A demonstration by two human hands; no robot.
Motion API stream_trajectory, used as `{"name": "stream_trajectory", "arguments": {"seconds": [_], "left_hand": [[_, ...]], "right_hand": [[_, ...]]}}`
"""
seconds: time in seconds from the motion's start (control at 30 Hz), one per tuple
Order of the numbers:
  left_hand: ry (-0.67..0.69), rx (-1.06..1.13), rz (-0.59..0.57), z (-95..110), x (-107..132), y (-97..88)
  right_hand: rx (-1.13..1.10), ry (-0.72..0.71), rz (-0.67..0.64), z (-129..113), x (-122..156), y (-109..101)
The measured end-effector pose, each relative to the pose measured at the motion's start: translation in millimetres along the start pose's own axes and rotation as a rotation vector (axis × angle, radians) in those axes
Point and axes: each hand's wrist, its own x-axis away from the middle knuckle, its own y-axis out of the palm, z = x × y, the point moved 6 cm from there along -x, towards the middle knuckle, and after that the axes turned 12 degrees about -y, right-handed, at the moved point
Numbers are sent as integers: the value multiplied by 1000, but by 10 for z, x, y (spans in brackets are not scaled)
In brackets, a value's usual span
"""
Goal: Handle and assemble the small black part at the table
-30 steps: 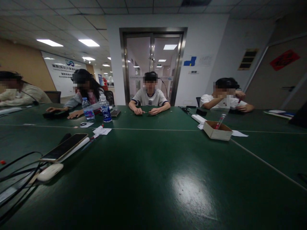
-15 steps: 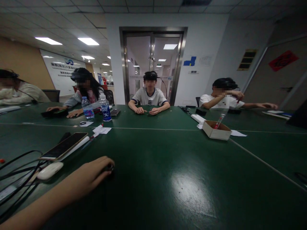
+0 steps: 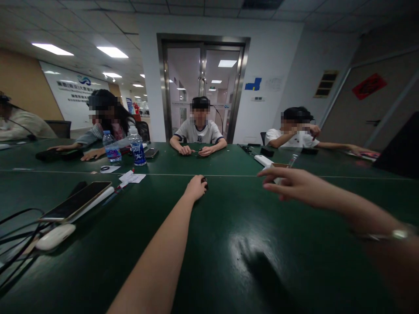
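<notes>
My left hand (image 3: 195,188) is reached forward to the middle of the green table (image 3: 157,218), its fingers closed round a small dark object (image 3: 204,180) whose kind I cannot make out. On the right, my right hand (image 3: 291,183) is held over the table, palm down, fingers stretched forward and holding nothing visible. It partly hides the small cardboard box (image 3: 280,165) behind it. A clear tube-like thing (image 3: 292,160) sticks up out of that box.
To the left lie a phone (image 3: 78,201), a white rounded case (image 3: 56,237) and black cables (image 3: 19,235). Two bottles (image 3: 136,148) and paper scraps (image 3: 131,177) stand and lie farther off. Across the table sits a person (image 3: 199,130), with others at both sides. A white object (image 3: 263,161) lies near the box.
My left hand has moved right and forward with the small dark object. My right hand has come into view from the right, over the box. The view has turned slightly right.
</notes>
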Motion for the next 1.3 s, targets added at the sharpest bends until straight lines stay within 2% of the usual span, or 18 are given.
{"name": "stream_trajectory", "arguments": {"seconds": [0.07,0.1,0.2,0.27,0.37,0.47,0.67,0.8,1.1,1.3], "left_hand": [[19,36,22,-57,-16,75],[34,50,17,-76,-12,93],[-3,135,-24,-141,-20,82],[-42,193,-8,-174,-49,26],[-10,195,82,-177,-89,-66],[9,262,73,-186,-100,-65],[-115,538,-90,-165,-3,2],[-143,658,-63,-135,75,-63],[-67,576,-52,-124,69,-99],[-73,567,-46,-187,1,-104]], "right_hand": [[-187,37,-302,6,-335,578],[-250,63,-351,33,-504,850],[-361,202,-370,199,-895,1618],[-501,248,-345,266,-1019,2030],[-805,167,-234,249,-1072,2358],[-976,121,-170,256,-1021,2424],[-1118,232,-66,323,-935,2341],[-1177,287,45,348,-920,2294],[-1273,259,166,467,-916,2242],[-1291,208,146,506,-939,2273]]}}
